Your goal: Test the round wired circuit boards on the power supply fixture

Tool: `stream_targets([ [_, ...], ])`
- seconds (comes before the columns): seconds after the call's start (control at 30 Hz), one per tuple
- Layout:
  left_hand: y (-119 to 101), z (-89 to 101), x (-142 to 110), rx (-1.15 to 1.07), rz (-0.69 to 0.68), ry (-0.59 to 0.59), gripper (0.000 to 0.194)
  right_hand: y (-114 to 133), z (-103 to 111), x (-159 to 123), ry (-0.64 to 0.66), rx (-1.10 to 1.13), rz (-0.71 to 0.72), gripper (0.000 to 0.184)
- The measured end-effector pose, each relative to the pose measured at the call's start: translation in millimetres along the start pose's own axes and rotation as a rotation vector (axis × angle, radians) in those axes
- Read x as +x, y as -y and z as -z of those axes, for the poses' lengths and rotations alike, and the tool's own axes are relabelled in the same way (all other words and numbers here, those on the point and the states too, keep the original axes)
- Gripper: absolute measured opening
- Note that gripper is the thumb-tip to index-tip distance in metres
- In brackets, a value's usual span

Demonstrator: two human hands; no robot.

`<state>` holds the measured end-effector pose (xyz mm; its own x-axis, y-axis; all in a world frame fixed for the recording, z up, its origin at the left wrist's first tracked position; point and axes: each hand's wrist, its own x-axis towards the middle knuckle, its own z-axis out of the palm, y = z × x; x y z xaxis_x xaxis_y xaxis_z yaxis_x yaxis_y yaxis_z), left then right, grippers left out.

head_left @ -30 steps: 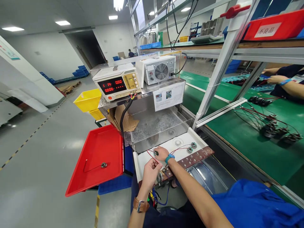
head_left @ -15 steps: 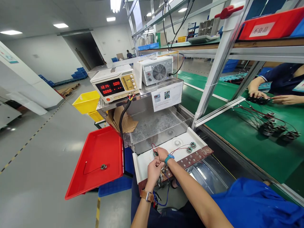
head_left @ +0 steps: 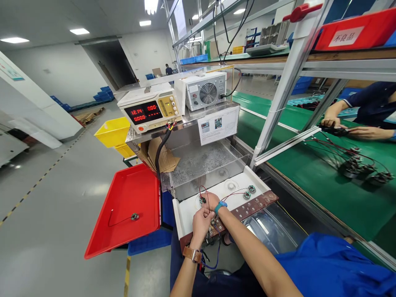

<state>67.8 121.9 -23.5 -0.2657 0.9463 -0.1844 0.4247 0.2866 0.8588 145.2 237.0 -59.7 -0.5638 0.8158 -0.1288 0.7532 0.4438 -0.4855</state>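
And the left hand (head_left: 201, 222) has slid up closer to the right hand (head_left: 212, 201) since a second ago, the thin wire (head_left: 204, 187) now arching up in a loop! Over on the right, a co-worker's hand (head_left: 332, 117) has come down to a dark part. Here's the small round part (head_left: 202, 200), low in the centre of the frame, at the left end of the white tray (head_left: 190, 210); the right hand's fingertips grip it, while the left thumb and fingers pinch the wire just below. Right of them, still in the tray, lie two round pieces (head_left: 246, 194), wires trailing. Brown strip (head_left: 244, 213) along the near edge! Lower left, the red tray (head_left: 136, 194) bears one more wired piece (head_left: 134, 216). Above centre, the power supply (head_left: 148, 108) glows red: 12.14.
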Motion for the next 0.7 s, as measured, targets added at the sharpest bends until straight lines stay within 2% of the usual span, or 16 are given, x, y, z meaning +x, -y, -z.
stream_targets([
  [0.33,-1.2,0.2,-0.7,0.008,0.007,0.006,0.016,8.0,9.7,-5.1,0.023,-0.016,-0.001,0.035],
  [0.5,-3.8,2.2,-2.1,0.014,0.01,-0.007,0.012,13.1,12.7,-8.4,-0.086,-0.007,-0.028,0.03],
  [0.7,-3.5,2.0,-4.0,0.018,0.03,-0.038,0.011,18.2,19.8,-11.3,-0.209,-0.034,-0.214,0.037],
])
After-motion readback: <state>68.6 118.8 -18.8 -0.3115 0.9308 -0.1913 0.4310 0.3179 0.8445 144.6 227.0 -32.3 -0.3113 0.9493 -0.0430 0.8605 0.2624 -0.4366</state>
